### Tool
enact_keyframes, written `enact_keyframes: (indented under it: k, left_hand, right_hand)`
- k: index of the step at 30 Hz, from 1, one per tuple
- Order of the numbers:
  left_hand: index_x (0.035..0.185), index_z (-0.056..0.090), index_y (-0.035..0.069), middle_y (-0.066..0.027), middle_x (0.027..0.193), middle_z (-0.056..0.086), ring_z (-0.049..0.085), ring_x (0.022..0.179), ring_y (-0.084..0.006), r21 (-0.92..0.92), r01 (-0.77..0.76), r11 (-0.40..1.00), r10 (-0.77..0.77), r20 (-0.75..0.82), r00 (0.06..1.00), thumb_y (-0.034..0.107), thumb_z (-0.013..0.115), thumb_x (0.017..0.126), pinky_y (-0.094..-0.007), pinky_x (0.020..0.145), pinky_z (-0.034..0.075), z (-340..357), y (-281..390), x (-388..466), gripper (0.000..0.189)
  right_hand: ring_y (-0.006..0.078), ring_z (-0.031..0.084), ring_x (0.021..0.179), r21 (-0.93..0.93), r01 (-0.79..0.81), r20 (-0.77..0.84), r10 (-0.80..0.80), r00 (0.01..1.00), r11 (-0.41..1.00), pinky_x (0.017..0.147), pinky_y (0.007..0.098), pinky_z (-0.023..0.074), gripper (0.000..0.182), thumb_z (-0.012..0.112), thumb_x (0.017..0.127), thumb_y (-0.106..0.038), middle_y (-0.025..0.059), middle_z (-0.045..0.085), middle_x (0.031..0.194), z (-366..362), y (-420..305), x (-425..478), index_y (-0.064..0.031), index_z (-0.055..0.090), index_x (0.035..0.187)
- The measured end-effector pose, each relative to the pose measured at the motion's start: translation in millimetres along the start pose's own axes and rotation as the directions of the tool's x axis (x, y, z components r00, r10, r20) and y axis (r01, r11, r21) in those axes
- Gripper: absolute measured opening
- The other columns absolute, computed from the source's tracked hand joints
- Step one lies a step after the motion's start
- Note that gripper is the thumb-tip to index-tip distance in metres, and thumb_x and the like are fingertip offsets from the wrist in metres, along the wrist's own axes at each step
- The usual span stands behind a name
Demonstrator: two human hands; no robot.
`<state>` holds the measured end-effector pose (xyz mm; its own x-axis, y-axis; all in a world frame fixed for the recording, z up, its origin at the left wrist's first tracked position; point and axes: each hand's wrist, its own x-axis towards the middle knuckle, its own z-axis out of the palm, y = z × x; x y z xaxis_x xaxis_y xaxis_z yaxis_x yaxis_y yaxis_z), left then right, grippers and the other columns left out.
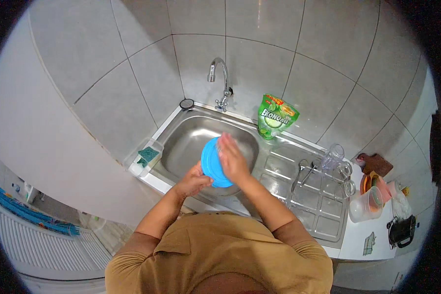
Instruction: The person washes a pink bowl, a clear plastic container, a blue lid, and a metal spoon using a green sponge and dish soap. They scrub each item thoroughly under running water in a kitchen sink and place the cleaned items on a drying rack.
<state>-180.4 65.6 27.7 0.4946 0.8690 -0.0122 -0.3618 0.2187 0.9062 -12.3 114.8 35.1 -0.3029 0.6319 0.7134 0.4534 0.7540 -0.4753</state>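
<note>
Over the sink basin, my left hand (pixel 194 180) grips the lower left edge of a round blue plastic lid or shallow dish (pixel 214 161); which of the two I cannot tell. My right hand (pixel 233 158) lies flat along its right side with the fingers extended and slightly blurred. Below them is the stainless steel sink basin (pixel 180 147). The chrome gooseneck faucet (pixel 224 81) stands behind the basin, and no water shows from its spout. A green sponge (pixel 148 154) rests in a clear plastic container at the basin's left.
A green detergent pouch (pixel 275 117) stands against the tiled wall. On the ribbed drainboard (pixel 316 220) lie spoons or similar utensils (pixel 303 176) and several clear glass mugs (pixel 332 156). Further right are a translucent plastic pitcher (pixel 365 205), a folded checked cloth (pixel 369 243) and a black electric kettle (pixel 401 230).
</note>
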Motion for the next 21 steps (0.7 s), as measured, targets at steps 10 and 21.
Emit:
enact_keyframes:
  k: [10,21]
  left_hand:
    - [0.126,0.031,0.012,-0.0016,0.105,0.050,0.050,0.089,-0.0114,0.078,-0.102,0.992,0.108,-0.073,0.991,-0.003,0.054,0.069,-0.0262,0.072,0.042,8.2,18.8,-4.2,0.064]
    - [0.124,0.033,0.009,-0.0043,0.105,0.051,0.051,0.090,-0.0141,0.069,-0.046,0.997,0.050,-0.053,0.997,-0.006,0.054,0.064,-0.0275,0.076,0.042,20.5,7.5,0.6,0.065]
  right_hand:
    - [0.0331,0.029,0.122,0.018,-0.071,0.081,0.069,0.994,0.997,0.101,0.0433,0.0214,0.042,0.041,0.085,-0.016,0.0191,0.031,0.131,-7.1,1.3,1.7,-0.0024,0.037,0.124]
    - [0.0342,0.025,0.124,-0.113,0.048,0.082,-0.039,0.996,0.992,0.101,0.0416,0.0195,0.044,0.038,0.087,-0.020,0.0185,0.028,0.133,-25.7,-19.2,15.2,0.0002,0.034,0.126]
